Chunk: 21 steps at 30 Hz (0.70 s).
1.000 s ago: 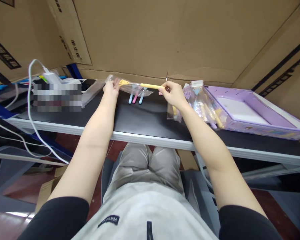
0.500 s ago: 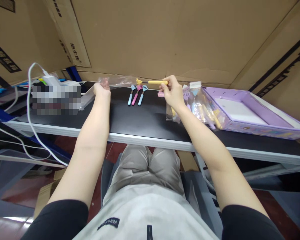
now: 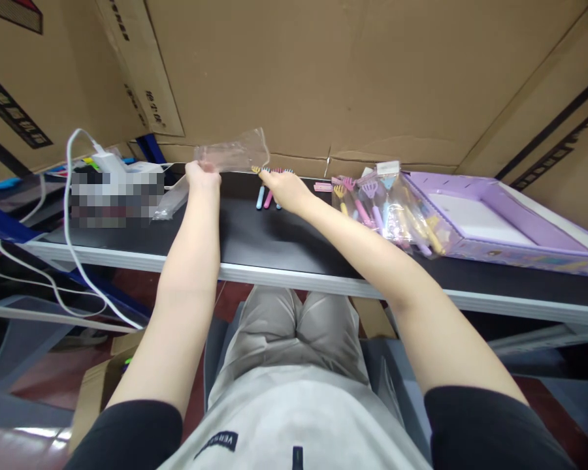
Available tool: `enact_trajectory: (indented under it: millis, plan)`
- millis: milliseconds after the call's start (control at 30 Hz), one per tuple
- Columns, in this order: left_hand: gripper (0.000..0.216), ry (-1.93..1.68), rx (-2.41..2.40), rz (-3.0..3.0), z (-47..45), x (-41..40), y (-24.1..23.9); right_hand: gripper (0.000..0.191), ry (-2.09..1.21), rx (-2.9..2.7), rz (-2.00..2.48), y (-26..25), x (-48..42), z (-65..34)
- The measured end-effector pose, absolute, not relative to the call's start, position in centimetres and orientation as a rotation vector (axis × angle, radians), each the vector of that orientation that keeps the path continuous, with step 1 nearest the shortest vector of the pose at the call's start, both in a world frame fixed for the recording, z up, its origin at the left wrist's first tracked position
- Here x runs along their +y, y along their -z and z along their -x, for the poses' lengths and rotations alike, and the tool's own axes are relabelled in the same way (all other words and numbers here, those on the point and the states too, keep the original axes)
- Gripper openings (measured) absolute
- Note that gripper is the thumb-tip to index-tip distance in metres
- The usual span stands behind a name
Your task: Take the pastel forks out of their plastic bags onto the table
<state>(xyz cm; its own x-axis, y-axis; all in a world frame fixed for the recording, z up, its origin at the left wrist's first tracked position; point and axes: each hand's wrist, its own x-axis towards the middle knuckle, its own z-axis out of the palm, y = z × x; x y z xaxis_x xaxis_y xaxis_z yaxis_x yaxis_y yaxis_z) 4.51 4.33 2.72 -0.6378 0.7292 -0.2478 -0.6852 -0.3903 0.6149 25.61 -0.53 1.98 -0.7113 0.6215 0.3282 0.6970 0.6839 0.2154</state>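
Observation:
My left hand (image 3: 202, 173) is closed on a clear plastic bag (image 3: 240, 150), which stretches out to the right above the table. Beside the bag's lower edge, my right hand (image 3: 285, 189) pinches a small yellow back scratcher; its claw-shaped head (image 3: 256, 170) pokes out past the fingertips, while the handle is hidden. Under and behind this hand lie a blue back scratcher (image 3: 260, 198), a pink back scratcher (image 3: 268, 200) and another blue one, mostly covered by the fingers.
To the right are bagged back scratchers (image 3: 387, 209) in several colours, beside a purple box (image 3: 509, 251). A small pink piece (image 3: 323, 187) lies left of them. A white cable (image 3: 67, 196) and charger (image 3: 112, 164) are at the left; cardboard (image 3: 294, 78) walls the back.
My right hand has moved left with the yellow back scratcher, from beside the bagged ones to over the row. The clear bag's free end has lifted.

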Motion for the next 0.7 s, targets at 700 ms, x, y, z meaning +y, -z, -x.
enact_trajectory:
  millis: [700]
  plan:
    - [0.038, -1.956, 0.94, -0.321, -4.9, 3.5, -3.0, 0.053, -0.152, -2.679, 1.453, -1.0, 1.3, -19.9]
